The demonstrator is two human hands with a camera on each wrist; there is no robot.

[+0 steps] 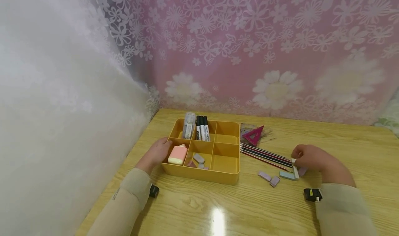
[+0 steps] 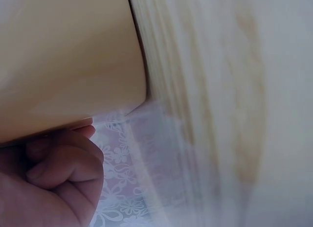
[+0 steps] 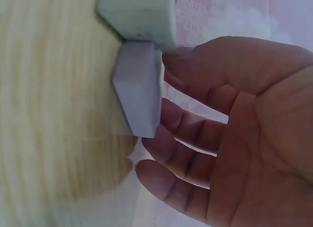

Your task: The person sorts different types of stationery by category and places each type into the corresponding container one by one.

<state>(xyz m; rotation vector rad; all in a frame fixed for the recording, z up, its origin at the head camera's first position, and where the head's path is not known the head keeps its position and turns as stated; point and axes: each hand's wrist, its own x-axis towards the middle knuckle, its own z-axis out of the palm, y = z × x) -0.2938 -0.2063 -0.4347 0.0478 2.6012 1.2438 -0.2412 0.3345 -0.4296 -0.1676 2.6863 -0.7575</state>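
Observation:
My left hand (image 1: 159, 151) grips the left wall of a yellow six-compartment organizer tray (image 1: 199, 175); its fingers (image 2: 73, 161) curl at the rim in the left wrist view. In the tray lie a pink-and-cream bottle (image 1: 178, 155), black-capped markers (image 1: 202, 128), a clear case (image 1: 188, 125) and several small erasers (image 1: 198, 158). To the right, my right hand (image 1: 311, 158) pinches a whitish eraser (image 1: 293, 161) with thumb and fingertips. Right at those fingers, a pale block-shaped eraser (image 3: 139, 16) and a lilac eraser (image 3: 137, 87) show in the right wrist view.
Several dark and red pencils (image 1: 266, 156) lie between tray and right hand. A magenta set square (image 1: 254, 135) rests behind them. Lilac erasers (image 1: 265, 175) and a light blue eraser (image 1: 287, 175) lie in front. A floral curtain (image 1: 274, 55) hangs behind the wooden table (image 1: 187, 208).

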